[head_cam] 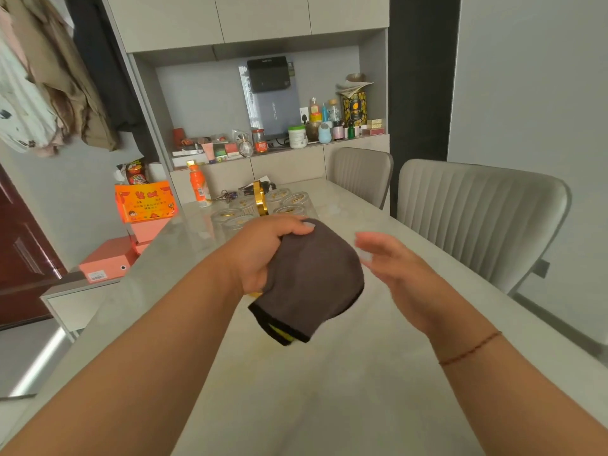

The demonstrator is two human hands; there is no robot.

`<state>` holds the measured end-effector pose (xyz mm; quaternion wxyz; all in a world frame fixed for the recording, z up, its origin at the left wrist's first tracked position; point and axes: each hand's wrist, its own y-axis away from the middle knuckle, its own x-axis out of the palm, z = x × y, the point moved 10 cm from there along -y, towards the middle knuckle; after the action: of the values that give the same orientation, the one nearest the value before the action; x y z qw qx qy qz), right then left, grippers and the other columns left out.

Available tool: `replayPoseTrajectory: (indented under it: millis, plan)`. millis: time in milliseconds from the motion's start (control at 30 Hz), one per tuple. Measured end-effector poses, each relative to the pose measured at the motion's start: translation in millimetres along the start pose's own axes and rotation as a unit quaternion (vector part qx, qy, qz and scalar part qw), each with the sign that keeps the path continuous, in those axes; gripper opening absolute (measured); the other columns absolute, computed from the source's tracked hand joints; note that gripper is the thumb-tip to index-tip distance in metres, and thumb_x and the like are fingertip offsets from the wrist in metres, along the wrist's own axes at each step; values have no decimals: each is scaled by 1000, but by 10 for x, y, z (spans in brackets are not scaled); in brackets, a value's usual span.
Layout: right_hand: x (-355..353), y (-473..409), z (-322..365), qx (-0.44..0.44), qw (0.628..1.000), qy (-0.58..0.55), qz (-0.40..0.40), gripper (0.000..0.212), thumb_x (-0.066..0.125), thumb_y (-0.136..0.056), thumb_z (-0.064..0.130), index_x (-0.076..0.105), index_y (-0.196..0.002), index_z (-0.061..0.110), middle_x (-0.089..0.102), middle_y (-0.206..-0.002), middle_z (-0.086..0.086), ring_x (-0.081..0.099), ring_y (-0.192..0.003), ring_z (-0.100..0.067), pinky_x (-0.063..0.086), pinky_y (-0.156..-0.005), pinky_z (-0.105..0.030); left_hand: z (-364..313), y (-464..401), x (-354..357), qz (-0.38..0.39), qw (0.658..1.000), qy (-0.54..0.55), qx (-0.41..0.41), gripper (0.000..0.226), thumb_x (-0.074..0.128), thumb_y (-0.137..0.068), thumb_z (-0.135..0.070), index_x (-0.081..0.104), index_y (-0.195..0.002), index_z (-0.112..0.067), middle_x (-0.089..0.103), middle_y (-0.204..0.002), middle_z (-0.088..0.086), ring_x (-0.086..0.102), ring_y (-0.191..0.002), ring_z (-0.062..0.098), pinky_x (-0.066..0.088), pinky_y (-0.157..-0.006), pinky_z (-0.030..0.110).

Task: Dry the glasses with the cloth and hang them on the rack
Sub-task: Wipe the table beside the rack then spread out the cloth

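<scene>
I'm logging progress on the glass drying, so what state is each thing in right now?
left hand: closed, gripping the cloth.
cloth: dark grey, bunched over something rounded, held above the table; what it covers is hidden.
right hand: open, fingers spread, beside the cloth, blurred.
glasses: clustered around the rack, apparently upside down.
rack: gold, upright at the far end of the table.
orange bottle: upright, capped.

Soft, even daylight fills the room, with few hard shadows and a bright glare streak on the floor [39, 363] at lower left. The right hand [391, 261] is motion-blurred, its fingers [365, 240] smeared. Wide-angle distortion bends the walls and chairs [477, 212] near the edges.
</scene>
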<state>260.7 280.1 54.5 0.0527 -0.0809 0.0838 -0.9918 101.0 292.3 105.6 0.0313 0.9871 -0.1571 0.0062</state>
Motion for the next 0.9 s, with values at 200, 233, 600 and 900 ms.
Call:
replayPoseTrajectory:
  millis: [200, 233, 600, 900]
  plan:
    - [149, 182, -74, 95, 974, -100, 181, 67, 90, -53, 32, 69, -109, 3, 71, -107, -18, 70, -92, -27, 58, -79, -34, 149, -20, 182, 29, 998, 35, -44, 19, 54, -93, -12, 71, -94, -4, 72, -86, 12, 69, -77, 22, 54, -79, 38]
    - [120, 203, -44, 96, 969, -133, 183, 64, 88, -56, 29, 69, -111, 2, 70, -107, -18, 70, -91, -27, 58, -79, -35, 207, -28, 186, 31, 998, 28, -50, 19, 54, -94, -11, 71, -96, -3, 73, -86, 11, 70, -76, 21, 56, -78, 36]
    - [-690, 23, 118, 93, 992, -37, -73, 12, 56, -91, 12, 63, -100, 8, 69, -84, -6, 68, -73, -18, 54, -61, -26, 799, 223, -522, -160, 983, 30, -80, 28, 54, -98, -27, 63, -103, 0, 71, -96, 20, 73, -74, 26, 60, -55, 32]
    - [-240, -514, -354, 86, 753, 643, 106, 42, 47, -92, 53, 61, -104, 16, 64, -100, -3, 57, -89, -18, 45, -83, -30, 1158, 662, -1653, -374, 923, -75, -50, 23, 53, -98, -22, 61, -82, -8, 66, -90, 16, 62, -85, 28, 49, -90, 45]
